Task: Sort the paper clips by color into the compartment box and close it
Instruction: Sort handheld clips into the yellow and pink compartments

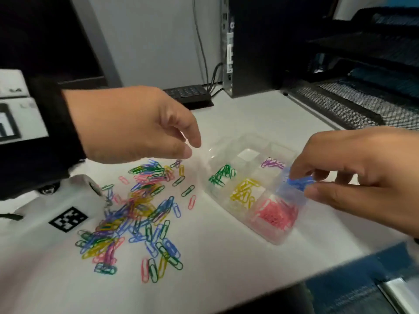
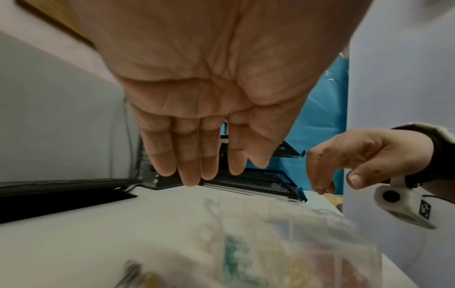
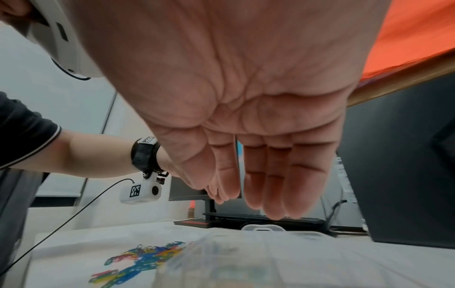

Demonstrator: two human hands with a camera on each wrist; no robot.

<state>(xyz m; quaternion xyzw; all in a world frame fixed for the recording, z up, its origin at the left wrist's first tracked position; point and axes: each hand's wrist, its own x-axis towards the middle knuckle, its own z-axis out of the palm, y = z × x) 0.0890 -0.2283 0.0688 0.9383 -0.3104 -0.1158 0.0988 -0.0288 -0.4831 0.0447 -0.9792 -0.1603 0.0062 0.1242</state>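
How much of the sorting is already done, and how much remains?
Done: the clear compartment box already holds separate green, yellow, pink and purple groups.

In hand: the right hand is over the blue clips at the blue compartment; whether it pinches any is unclear. The left hand hovers open.

Left: a large mixed pile lies on the table, and the box is open.

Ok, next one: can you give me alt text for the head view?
A clear compartment box on a white desk holds green, yellow, pink, purple and blue paper clips in separate sections. The right hand hovers over the blue clips; the left hand hangs open above a mixed pile of clips.
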